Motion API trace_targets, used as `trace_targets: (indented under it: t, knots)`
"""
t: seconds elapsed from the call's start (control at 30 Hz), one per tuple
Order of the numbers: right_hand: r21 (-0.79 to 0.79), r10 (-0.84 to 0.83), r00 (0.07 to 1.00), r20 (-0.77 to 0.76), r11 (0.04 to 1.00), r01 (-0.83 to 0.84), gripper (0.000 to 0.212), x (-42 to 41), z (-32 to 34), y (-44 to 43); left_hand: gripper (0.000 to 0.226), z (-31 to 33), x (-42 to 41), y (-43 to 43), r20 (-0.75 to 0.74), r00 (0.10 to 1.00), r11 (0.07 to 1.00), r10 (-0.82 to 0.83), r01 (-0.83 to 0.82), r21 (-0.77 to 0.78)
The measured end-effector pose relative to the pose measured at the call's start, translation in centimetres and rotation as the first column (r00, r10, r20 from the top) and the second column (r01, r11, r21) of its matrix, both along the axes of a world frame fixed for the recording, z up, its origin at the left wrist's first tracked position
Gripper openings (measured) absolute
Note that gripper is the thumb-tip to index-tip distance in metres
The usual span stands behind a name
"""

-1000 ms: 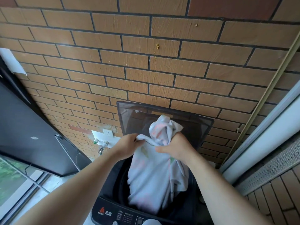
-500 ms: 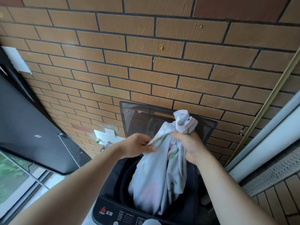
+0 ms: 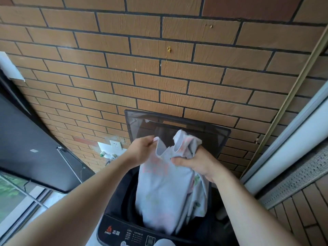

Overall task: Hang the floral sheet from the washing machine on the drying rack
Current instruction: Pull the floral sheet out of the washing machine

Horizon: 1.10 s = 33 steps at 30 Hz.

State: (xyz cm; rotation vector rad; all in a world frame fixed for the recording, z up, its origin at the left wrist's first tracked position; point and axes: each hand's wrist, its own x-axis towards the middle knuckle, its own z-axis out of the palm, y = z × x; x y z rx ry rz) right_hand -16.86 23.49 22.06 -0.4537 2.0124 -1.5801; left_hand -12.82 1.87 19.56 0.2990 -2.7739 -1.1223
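Observation:
The floral sheet [image 3: 165, 189], pale with faint pink and green prints, hangs bunched above the drum of the black top-loading washing machine [image 3: 115, 226]. Its lower end still dips into the drum. My left hand [image 3: 142, 150] pinches an upper edge of the sheet at the left. My right hand [image 3: 197, 162] grips a bunched fold at the right, with a tuft sticking up above it. The machine's dark lid [image 3: 177, 125] stands raised against the brick wall. No drying rack is in view.
A brick wall [image 3: 159, 68] fills the background close behind the machine. A wall socket and tap [image 3: 110, 148] sit left of the lid. A dark panel and window [image 3: 26, 148] are on the left, a white frame and perforated ledge [image 3: 292, 167] on the right.
My left hand has slid left and up along the sheet's edge, spreading the top apart. My right hand keeps its grip on the bunch. The sheet hangs wider than before.

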Motion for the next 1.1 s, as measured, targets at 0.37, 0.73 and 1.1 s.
trace_targets:
  t: [0.37, 0.73, 1.1]
  knots:
    - [0.189, -0.019, 0.988, -0.155, 0.981, 0.048, 0.021, 0.3, -1.1, -1.7, 0.045, 3.3, -1.3, 1.4, -0.159, 0.970, 0.969, -0.186, 0.154, -0.195]
    - [-0.315, -0.328, 0.863, 0.385, 0.832, 0.457, 0.038, -1.9, 1.2, -0.5, 0.037, -3.8, 1.2, 0.6, 0.298, 0.876, 0.925, -0.380, 0.360, 0.122]
    - [-0.280, -0.334, 0.908, 0.253, 0.873, 0.399, 0.023, -1.5, 1.2, -0.5, 0.018, -3.4, -0.2, 3.1, 0.220, 0.956, 0.967, -0.196, 0.151, 0.205]
